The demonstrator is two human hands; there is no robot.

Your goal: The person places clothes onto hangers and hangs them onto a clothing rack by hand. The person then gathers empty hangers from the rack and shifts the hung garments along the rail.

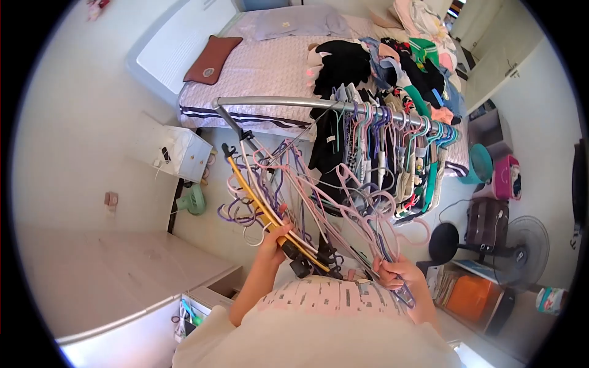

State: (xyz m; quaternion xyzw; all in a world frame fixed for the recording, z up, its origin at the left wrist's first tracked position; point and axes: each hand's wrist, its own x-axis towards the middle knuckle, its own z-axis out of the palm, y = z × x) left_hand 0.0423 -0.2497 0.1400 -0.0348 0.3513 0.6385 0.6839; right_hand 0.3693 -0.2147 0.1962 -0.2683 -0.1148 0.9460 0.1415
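Note:
A large tangled bunch of clothes hangers [294, 184] in pink, purple and white spreads between my hands in front of my body. My left hand [275, 241] is closed around a yellow hanger [251, 191] and others beside it; black clips show at their lower ends. My right hand [396, 274] is closed around the ends of several pink and purple hangers. Just beyond the bunch stands a grey metal clothes rail [270, 102]. Clothes on hangers [386, 147] crowd its right half. Overlapping hangers hide how many each hand holds.
Behind the rail is a bed [264, 67] with a brown pillow [212, 59] and heaped clothes [343, 66]. A white nightstand [184, 153] and green fan [192, 200] stand left. To the right are a teal bin [478, 164], a pink basket [505, 178] and a standing fan [521, 251].

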